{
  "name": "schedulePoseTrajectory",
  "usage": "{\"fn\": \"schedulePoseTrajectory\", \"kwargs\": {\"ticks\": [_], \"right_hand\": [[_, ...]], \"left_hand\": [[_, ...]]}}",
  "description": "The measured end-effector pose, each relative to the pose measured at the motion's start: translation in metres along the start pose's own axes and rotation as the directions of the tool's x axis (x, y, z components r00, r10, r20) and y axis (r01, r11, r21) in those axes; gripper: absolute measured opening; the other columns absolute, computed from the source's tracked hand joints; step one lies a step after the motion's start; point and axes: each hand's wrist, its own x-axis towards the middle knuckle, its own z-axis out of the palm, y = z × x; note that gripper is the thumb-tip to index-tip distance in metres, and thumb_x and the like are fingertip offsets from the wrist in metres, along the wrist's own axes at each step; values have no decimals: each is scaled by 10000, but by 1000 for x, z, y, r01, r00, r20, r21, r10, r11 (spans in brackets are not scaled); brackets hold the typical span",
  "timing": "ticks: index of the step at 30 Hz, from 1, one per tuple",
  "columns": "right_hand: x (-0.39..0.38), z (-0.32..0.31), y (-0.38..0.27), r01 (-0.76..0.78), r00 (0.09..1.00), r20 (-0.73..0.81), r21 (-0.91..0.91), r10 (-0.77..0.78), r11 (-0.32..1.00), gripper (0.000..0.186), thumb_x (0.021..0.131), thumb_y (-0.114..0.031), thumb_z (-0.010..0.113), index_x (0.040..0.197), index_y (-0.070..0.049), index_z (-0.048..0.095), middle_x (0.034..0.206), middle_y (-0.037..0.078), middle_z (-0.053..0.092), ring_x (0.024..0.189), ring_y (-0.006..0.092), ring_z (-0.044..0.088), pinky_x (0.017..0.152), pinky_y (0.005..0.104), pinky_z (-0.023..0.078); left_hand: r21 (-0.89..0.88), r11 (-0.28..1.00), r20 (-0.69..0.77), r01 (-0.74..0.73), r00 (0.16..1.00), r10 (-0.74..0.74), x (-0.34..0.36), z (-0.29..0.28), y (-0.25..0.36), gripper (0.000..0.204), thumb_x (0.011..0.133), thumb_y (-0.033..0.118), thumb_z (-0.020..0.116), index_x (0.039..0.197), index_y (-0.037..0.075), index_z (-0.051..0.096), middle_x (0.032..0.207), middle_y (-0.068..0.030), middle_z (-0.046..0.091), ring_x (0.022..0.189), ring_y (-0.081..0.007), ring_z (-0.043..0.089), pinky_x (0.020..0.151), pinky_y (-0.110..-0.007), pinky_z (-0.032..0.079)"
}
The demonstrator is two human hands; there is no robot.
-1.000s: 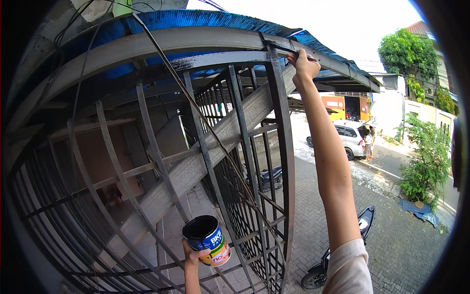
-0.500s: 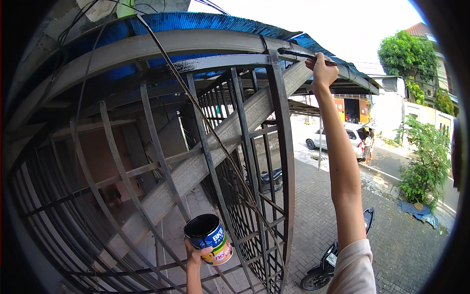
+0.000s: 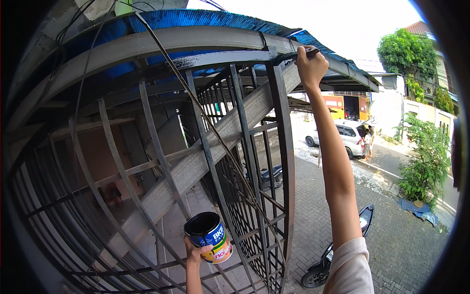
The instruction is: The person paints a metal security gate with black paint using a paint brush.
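Two bare forearms show. The right arm (image 3: 333, 161) runs long and slim from about 5 o'clock up toward 1 o'clock, uncovered from the wrist to above the elbow. At its lower end sits a short sleeve (image 3: 350, 267) of pale, pinkish-beige cloth with a plain hemmed edge and soft folds. The right hand (image 3: 310, 67) wears no glove, ring or watch. The left hand (image 3: 196, 252) and its wrist, near 6 o'clock, are likewise bare, with no sleeve in view.
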Motion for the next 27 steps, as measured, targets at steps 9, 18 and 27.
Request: {"fn": "schedulePoseTrajectory", "kwargs": {"ticks": [9,18,27], "right_hand": [[-29,-5,12,-266,964,62,296,259,917,214,754,-183,580,740,13,664,523,75,616,502,140,628,530,238,486],[-2,-3,8,-26,981,192,151,-3,988,245,762,-203,561,717,14,666,522,80,614,496,132,620,526,244,478],[-16,-25,21,-217,958,250,330,137,919,151,814,-136,591,835,-1,655,593,40,597,514,79,573,463,196,438]], "left_hand": [[2,999,5,-37,999,37,-6,-1,5,718,465,158,739,1116,-21,492,986,-131,594,867,-220,602,787,-321,504],[21,999,9,-33,999,33,2,0,3,721,452,169,739,1105,-28,504,984,-134,599,865,-225,604,802,-330,497],[110,993,59,-49,997,42,0,-16,-16,956,439,186,814,1230,20,303,1115,-155,509,1039,-257,520,916,-359,420]]}}
